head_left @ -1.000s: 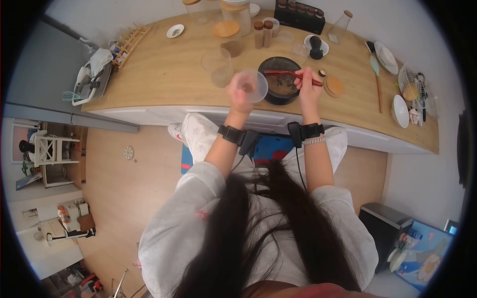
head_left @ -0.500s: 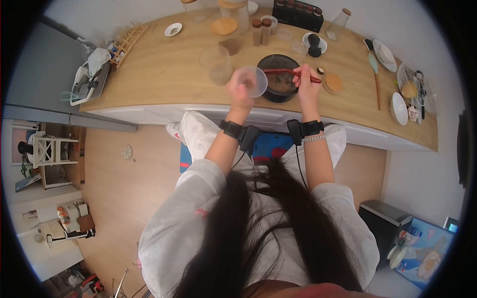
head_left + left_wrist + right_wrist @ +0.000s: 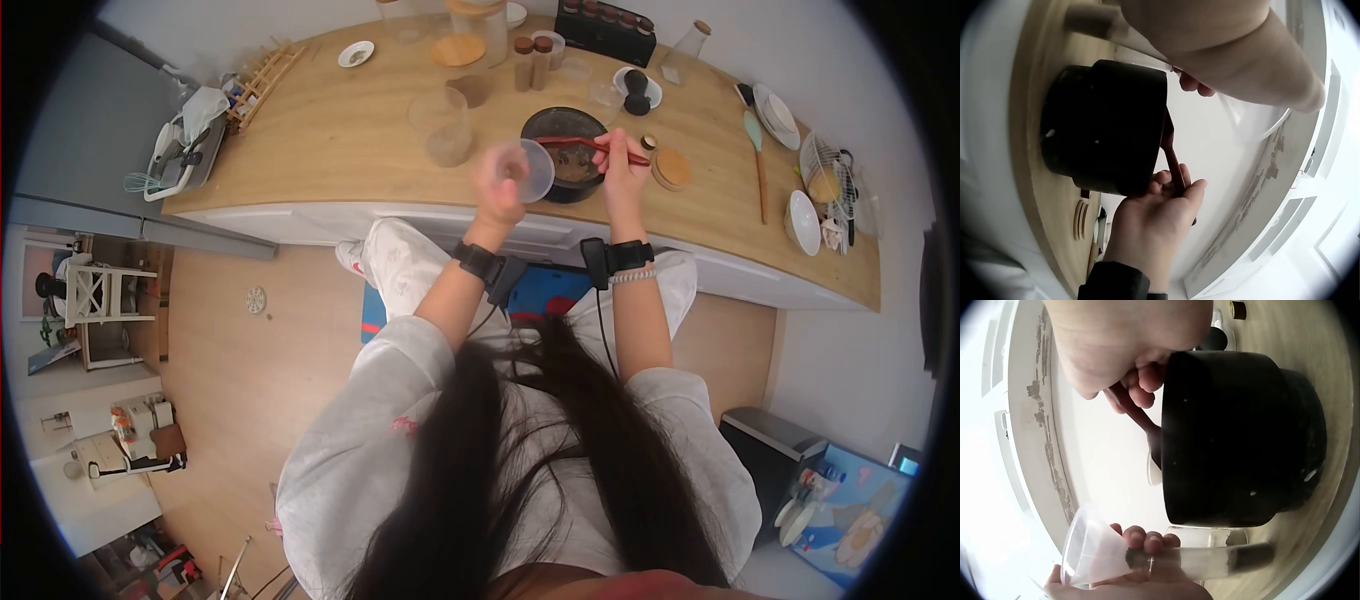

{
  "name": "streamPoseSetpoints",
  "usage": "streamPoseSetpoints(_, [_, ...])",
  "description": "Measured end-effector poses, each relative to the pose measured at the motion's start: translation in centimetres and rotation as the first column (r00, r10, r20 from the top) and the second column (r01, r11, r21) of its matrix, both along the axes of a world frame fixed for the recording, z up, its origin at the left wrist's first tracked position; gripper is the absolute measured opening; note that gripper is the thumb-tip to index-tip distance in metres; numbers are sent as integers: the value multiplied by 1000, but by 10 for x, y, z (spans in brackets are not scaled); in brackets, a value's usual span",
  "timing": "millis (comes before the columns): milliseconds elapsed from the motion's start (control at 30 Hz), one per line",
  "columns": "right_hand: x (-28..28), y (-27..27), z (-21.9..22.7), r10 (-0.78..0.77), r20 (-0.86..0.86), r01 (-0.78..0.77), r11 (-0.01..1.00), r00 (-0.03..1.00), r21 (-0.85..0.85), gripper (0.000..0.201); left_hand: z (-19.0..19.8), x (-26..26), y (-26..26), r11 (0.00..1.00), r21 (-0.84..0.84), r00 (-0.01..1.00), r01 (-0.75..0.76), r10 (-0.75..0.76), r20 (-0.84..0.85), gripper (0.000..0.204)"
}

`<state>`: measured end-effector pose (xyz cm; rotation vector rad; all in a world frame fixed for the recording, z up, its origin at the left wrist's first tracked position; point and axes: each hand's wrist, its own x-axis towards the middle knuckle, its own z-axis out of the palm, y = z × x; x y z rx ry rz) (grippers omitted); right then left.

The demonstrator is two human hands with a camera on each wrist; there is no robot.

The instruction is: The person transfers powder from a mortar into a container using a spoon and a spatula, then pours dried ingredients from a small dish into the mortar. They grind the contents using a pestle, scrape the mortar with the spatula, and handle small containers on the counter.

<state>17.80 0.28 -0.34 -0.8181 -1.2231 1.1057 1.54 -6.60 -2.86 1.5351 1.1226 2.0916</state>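
My left hand (image 3: 500, 183) holds a glass jar (image 3: 1197, 563) upright, a translucent plastic funnel (image 3: 1091, 547) seated on its mouth. Dark ground stuff shows at the jar's bottom and in the funnel's neck. Close by on the right stands a black mortar (image 3: 1110, 125) with brown bits (image 3: 572, 168) inside. From its right side my right hand (image 3: 625, 165) grips a dark red spoon (image 3: 575, 142) by the handle. The spoon lies across the top of the mortar, its bowl end toward the funnel. In the head view the funnel overlaps the mortar's near left rim.
Left of the mortar stands a clear glass container (image 3: 445, 140). Behind are two spice jars (image 3: 532, 65) and a white bowl with a black pestle (image 3: 636, 92). A round wooden lid (image 3: 672, 170) lies to the right, with a spatula (image 3: 757, 165) and white bowl (image 3: 803, 222) farther off.
My left hand has moved slightly right with the funnel and jar, nearer the mortar. The right hand keeps the spoon over the mortar with little movement.
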Motion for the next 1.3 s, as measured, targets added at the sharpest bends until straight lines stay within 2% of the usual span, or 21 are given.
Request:
streamPoseSetpoints(100, [0, 2, -1, -7, 14, 7, 1000, 1000, 0, 32, 7, 6, -6, 998, 44, 999, -42, 43, -13, 62])
streamPoseSetpoints(200, [0, -1, 0, -15, 5, 15, 1000, 1000, -18, 32, 11, 14, -11, 991, 122, 997, -62, 56, 50, 63])
streamPoseSetpoints(267, [0, 0, 0, -10, 18, 10, 1000, 1000, -17, 33, 13, 16, -13, 988, 151, 1000, -13, 16, -18, 65])
streamPoseSetpoints(500, [1, 2, -3, -4, 18, 4, 1000, 1000, -5, 33, 10, 20, -18, 990, 138, 998, 32, -25, -50, 66])
streamPoseSetpoints(700, [4, 3, -2, 23, -61, -24, 1000, 998, -7, 35, 6, 21, -18, 995, 102, 998, 23, -16, -68, 69])
streamPoseSetpoints(900, [5, 1, 0, 47, -14, -47, 999, 999, 17, 37, 12, 17, -11, 991, 116, 996, -65, 57, 68, 66])
streamPoseSetpoints(967, [4, 0, 0, 48, 6, -48, 999, 999, 16, 37, 8, 7, -7, 997, -13, 991, -79, 80, 105, 59])
streamPoseSetpoints(1100, [5, -1, 0, 50, 2, -50, 999, 999, -3, 36, 8, 2, -2, 993, -50, 979, -108, 115, 169, 56])
streamPoseSetpoints(1200, [5, -1, 0, 58, -4, -58, 998, 998, 10, 36, 10, -1, -1, 996, -70, 977, -53, 66, 203, 57])
streamPoseSetpoints(1300, [6, 0, -2, 58, -9, -58, 998, 998, 5, 36, 11, -1, 1, 994, -106, 990, 21, -6, 141, 54])
